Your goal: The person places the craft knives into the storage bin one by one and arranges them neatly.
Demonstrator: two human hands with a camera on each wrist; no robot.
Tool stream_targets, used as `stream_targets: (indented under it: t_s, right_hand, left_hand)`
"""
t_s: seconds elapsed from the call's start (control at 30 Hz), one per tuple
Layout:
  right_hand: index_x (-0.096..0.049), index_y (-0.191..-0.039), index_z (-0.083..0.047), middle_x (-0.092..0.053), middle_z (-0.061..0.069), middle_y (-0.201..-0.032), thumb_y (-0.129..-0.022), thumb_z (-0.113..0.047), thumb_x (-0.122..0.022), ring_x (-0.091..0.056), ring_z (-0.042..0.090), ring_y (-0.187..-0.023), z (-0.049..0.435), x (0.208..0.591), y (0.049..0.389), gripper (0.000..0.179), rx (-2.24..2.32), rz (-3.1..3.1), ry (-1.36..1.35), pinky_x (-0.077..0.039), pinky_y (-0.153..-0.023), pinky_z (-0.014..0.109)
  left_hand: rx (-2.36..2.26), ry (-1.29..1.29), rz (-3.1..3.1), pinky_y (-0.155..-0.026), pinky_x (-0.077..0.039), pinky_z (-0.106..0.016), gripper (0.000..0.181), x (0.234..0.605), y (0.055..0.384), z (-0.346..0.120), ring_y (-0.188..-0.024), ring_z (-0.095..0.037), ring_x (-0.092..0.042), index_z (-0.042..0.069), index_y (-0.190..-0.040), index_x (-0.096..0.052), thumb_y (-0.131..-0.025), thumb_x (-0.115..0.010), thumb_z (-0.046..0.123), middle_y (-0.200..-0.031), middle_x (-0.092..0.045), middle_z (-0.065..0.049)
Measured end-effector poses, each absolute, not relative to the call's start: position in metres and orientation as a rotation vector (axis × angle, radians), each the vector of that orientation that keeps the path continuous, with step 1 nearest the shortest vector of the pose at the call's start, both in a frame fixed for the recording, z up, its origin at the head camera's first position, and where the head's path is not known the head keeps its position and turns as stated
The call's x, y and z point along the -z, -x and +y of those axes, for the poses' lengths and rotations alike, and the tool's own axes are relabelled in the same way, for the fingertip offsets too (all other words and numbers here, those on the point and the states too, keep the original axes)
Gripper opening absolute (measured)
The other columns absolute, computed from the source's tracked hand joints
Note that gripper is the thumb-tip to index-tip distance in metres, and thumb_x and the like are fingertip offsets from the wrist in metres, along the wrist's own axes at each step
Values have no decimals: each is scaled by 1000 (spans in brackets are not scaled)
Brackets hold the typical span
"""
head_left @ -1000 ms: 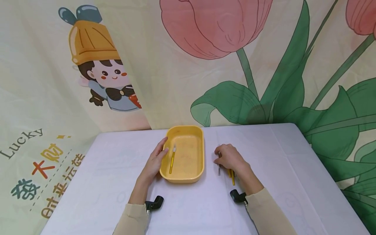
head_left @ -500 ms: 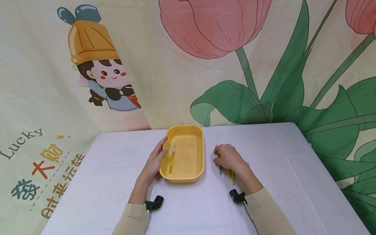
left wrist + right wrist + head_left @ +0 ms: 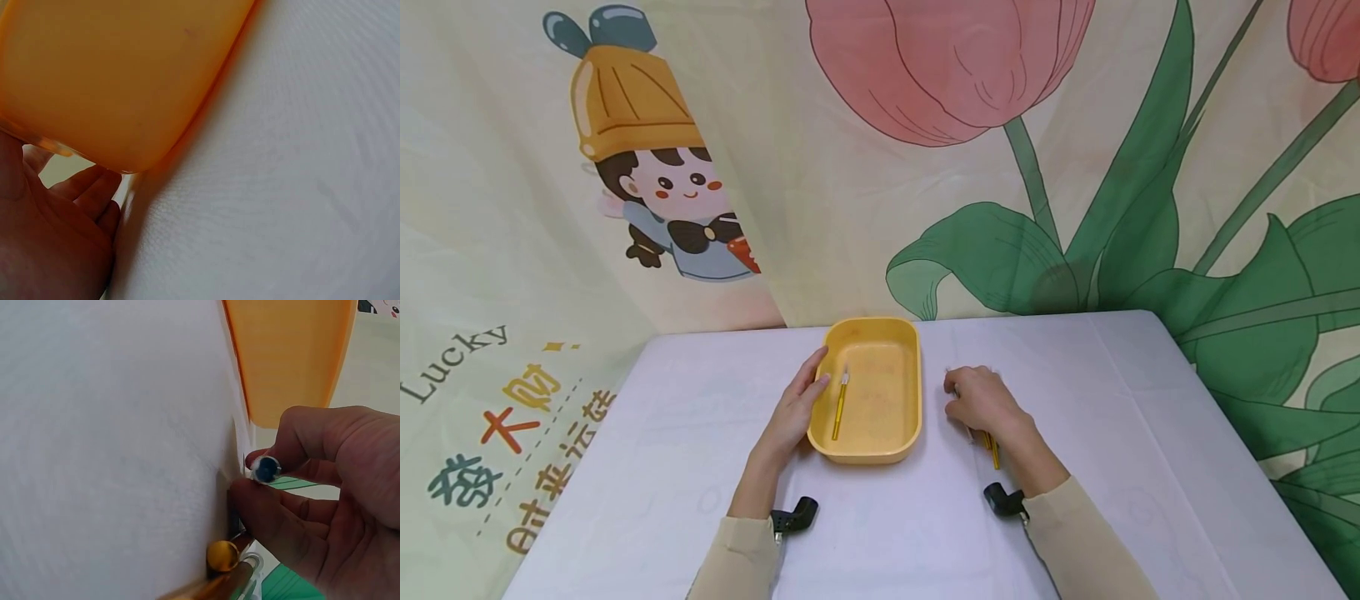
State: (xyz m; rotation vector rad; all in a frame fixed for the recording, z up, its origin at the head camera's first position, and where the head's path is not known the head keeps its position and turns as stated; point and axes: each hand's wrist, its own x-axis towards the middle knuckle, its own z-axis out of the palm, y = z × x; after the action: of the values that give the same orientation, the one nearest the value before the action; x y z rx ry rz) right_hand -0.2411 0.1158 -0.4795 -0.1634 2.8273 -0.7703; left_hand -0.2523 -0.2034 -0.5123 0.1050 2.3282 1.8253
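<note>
A yellow tray [image 3: 887, 457] stands near the far edge of the table. My left hand [image 3: 790, 417] holds its left side, thumb at the rim and fingers along the outer wall. Inside the tray lies a slim craft knife [image 3: 839, 408] with a yellow handle and a silver tip. To the right of the tray, my right hand [image 3: 988, 404] pinches a thin silver rod-like tool [image 3: 267, 469] between thumb and fingers, its round end dark blue in the middle. Under that hand lie several yellow-handled tools [image 3: 223, 556], partly hidden.
The table [image 3: 917, 533] wears a white cloth. A printed curtain [image 3: 850, 208] hangs just behind its far edge. Black wrist cameras [image 3: 795, 517] sit on both forearms.
The silver tool in my right hand has tilted, its lower end swinging to the right. My left hand and the tray hold their place.
</note>
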Motion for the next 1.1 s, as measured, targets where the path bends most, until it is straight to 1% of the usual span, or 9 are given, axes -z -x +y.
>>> stream_targets:
  t_s: [0.2,0.4,0.5,0.6,0.73,0.8,0.97,1.03,1.1]
  right_hand:
    - [-78,-109,-6,-71,6,-85,-88,-11,-73,-62,16,-55,117,478,241,22,846,2791,145,-51,-48,26]
    - [-79,-99,-6,-70,5,-81,-89,-12,-73,-63,15,-54,118,476,241,13,874,2786,154,-53,-50,26]
    - [-79,-98,-7,-70,5,-80,-90,-12,-72,-63,15,-55,118,476,241,11,876,2791,163,-53,-49,25]
    - [-80,-101,-5,-72,7,-86,-91,-11,-71,-64,15,-59,118,477,241,15,888,2810,167,-54,-51,25]
    - [-80,-108,-5,-75,8,-95,-91,-11,-72,-64,17,-71,118,478,242,20,922,2823,160,-56,-56,24]
    - [-80,-111,-6,-74,7,-96,-90,-11,-73,-62,19,-78,118,478,242,22,944,2828,153,-55,-58,24]
    - [-79,-114,-8,-66,4,-88,-90,-10,-73,-58,21,-83,119,477,243,24,1017,2857,160,-52,-60,26]
    - [-79,-116,-8,-67,5,-92,-91,-9,-72,-59,22,-86,119,477,243,26,1051,2873,166,-53,-63,26]
    - [-78,-118,-7,-71,7,-100,-91,-8,-72,-62,22,-90,120,477,243,28,1089,2879,160,-57,-68,27]
  left_hand:
    - [-1826,-98,2322,-133,-6,-49,51,512,253,-203,-163,-15,-7,42,-161,-33,-111,-45,40,-173,-19,12]
    - [-1824,-95,2331,-133,-6,-49,52,512,253,-203,-163,-14,-8,41,-161,-33,-111,-45,40,-173,-20,13]
    - [-1824,-92,2330,-133,-6,-49,51,512,253,-203,-163,-14,-7,42,-161,-33,-111,-45,40,-173,-19,13]
    - [-1832,-99,2323,-133,-6,-49,51,513,253,-203,-163,-14,-7,42,-161,-33,-111,-45,40,-173,-18,12]
    - [-1845,-112,2314,-133,-7,-48,51,515,253,-204,-163,-15,-8,41,-161,-34,-111,-45,39,-173,-18,10]
    - [-1847,-114,2311,-133,-6,-48,51,515,254,-204,-163,-14,-8,41,-161,-34,-111,-45,40,-173,-19,11]
    - [-1842,-107,2313,-133,-7,-48,52,515,253,-204,-162,-13,-8,42,-161,-34,-110,-46,42,-173,-19,12]
    - [-1840,-103,2315,-133,-7,-48,52,515,253,-204,-162,-13,-8,42,-161,-34,-110,-46,43,-173,-19,13]
    - [-1840,-103,2314,-133,-7,-48,52,515,253,-204,-162,-13,-8,42,-161,-34,-110,-46,43,-173,-19,13]
